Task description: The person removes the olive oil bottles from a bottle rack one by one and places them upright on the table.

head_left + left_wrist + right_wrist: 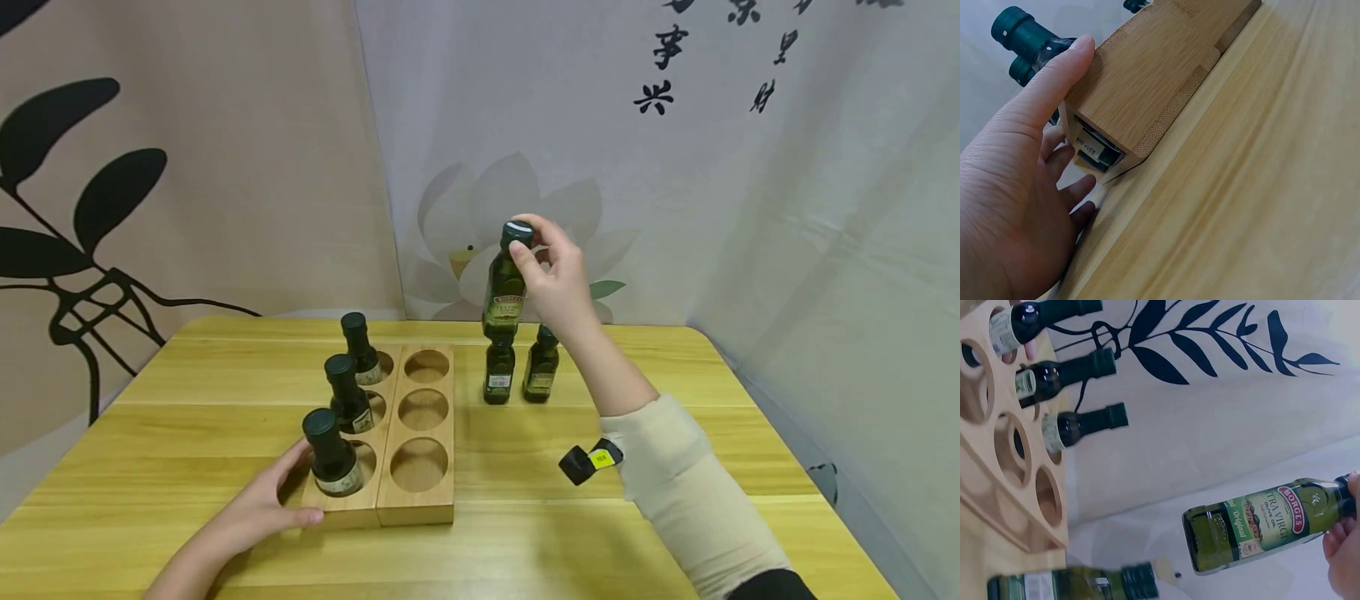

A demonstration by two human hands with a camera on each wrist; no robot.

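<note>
Fingers [546,229] of the right hand [561,279] pinch a green olive oil bottle [504,292] by its capped neck, holding it nearly upright above the surface [517,533].

Its label reads BORGES in the right wrist view; from the head, its base overlaps one of two standing bottles [542,367] just right of the wooden rack [416,510]. Three dark-capped bottles [348,393] sit in the rack's left column, beside a right column of round holes. At the near left corner, the left hand [258,504] rests its thumb on the front face, other fingers loosely spread by the side.
</note>
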